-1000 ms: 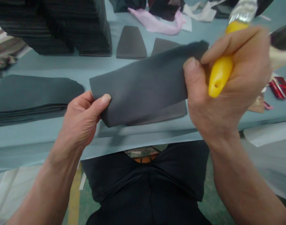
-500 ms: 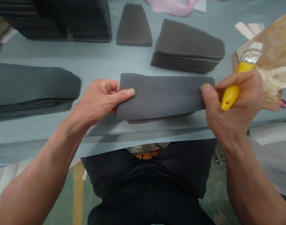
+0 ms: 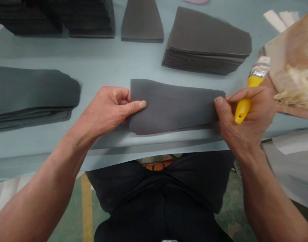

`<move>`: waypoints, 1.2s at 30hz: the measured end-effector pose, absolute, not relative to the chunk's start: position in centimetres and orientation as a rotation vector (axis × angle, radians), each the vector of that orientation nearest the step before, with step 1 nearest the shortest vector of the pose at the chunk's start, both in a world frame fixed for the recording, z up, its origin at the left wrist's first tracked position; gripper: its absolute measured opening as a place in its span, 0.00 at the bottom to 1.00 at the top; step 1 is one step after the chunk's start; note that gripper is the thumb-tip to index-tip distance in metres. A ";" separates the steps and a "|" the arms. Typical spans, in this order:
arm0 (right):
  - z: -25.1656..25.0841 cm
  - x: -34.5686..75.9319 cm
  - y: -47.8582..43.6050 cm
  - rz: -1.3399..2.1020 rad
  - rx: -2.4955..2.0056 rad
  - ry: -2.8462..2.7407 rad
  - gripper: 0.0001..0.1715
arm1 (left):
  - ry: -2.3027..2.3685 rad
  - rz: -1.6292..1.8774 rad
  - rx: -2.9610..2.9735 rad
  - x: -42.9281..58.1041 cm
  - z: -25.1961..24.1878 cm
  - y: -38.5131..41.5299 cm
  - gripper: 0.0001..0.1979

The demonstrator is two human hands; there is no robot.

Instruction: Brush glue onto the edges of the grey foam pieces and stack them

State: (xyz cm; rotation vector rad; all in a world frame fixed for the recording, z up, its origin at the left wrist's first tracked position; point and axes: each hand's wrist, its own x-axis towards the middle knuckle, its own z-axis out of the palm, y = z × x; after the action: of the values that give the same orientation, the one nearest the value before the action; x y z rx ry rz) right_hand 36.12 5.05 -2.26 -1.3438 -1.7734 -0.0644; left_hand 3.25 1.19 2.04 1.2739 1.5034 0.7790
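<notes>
A dark grey flat panel (image 3: 174,107), like leather or sheet material, lies lengthwise before me near the table's front edge. My left hand (image 3: 113,111) pinches its left end, thumb on top and fingers beneath. At the other end, my right hand (image 3: 247,117) grips the panel's right edge between thumb and fingers. The same hand also keeps a yellow-handled paintbrush (image 3: 252,84) tucked in it, bristles pointing up and away. Another dark edge shows just under the panel; how many layers lie there I cannot tell.
A stack of dark panels (image 3: 206,43) sits behind my right hand, and a smaller tapered stack (image 3: 142,23) beside it. Tall black stacks (image 3: 89,18) stand far left; a greenish-dark pile (image 3: 33,90) lies left. A glue-smeared board (image 3: 292,60) is at right. The table (image 3: 106,67) is covered pale blue.
The panel's right end has come down and slightly left with my right hand and the brush. Its lower edge now lies nearly in line with the layer beneath. The view has shifted a little.
</notes>
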 end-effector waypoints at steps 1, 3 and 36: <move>-2.3 36.1 5.1 -0.067 -1.344 -1.769 0.19 | 1.519 0.780 1.286 3.3 2.0 1.1 0.24; -2.5 36.2 5.1 -0.064 -1.335 -1.748 0.17 | 1.537 0.780 1.307 3.4 2.0 1.1 0.24; -3.5 35.7 4.6 0.037 -1.343 -1.734 0.15 | 1.905 0.548 1.636 4.8 2.7 0.9 0.20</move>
State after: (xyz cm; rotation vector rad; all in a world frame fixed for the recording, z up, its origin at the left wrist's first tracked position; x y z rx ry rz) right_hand 35.66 4.63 -3.47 -1.3428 -1.7341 0.0368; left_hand 4.80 0.90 2.68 1.6358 1.9048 0.5481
